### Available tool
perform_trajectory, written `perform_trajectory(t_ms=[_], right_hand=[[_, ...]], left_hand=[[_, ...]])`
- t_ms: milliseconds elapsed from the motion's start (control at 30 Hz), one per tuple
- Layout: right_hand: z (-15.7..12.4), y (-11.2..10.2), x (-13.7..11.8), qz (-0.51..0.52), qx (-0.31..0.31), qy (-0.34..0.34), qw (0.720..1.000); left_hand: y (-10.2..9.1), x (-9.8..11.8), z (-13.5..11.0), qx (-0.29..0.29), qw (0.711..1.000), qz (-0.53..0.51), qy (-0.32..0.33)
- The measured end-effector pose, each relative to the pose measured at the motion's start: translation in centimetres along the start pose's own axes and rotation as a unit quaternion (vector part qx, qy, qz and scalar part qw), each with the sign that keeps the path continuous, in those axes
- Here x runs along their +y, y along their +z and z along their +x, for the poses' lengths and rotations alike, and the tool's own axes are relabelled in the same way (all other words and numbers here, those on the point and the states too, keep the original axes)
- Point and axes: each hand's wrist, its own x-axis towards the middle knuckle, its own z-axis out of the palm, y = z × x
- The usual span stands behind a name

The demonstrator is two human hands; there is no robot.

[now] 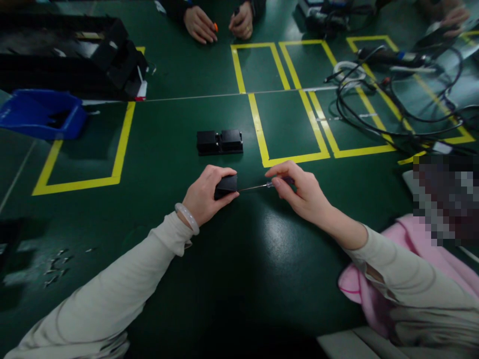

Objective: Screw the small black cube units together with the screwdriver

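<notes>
My left hand [204,194] is closed round a small black block [226,184], thumb and fingers on its opposite sides. A screwdriver [268,185] with a clear handle is pinched in my right hand [299,192]. Its thin metal shaft points left, and the tip meets the right side of the block near its lower edge. What the tip engages is too small to make out. Just beyond my hands, a black part with two raised blocks [220,142] lies on the green tabletop [239,279].
Several small screws [56,264] lie at the left. A blue bin [45,114] and a long black rack [71,57] stand back left. Yellow tape [295,160] marks rectangles. Cables [392,124] coil at the right, above pink cloth [377,284]. Another person's hands [220,22] rest across the table.
</notes>
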Motion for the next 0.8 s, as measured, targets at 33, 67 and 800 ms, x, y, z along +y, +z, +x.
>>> perform_trajectory(t_ms=[33,67,800], right_hand=[[0.03,-0.05,-0.05,-0.002,-0.005,0.001,1.0],[0.06,-0.09,-0.11,-0.004,-0.01,0.003,1.0],[-0.27,0.0,-0.73,-0.078,-0.009,-0.069,0.994]], left_hand=[[-0.02,0.02,-0.01,-0.001,1.0,0.0,-0.001],[-0.03,0.03,-0.01,-0.003,1.0,0.0,-0.003],[-0.01,0.0,0.01,-0.003,1.0,0.0,-0.006]])
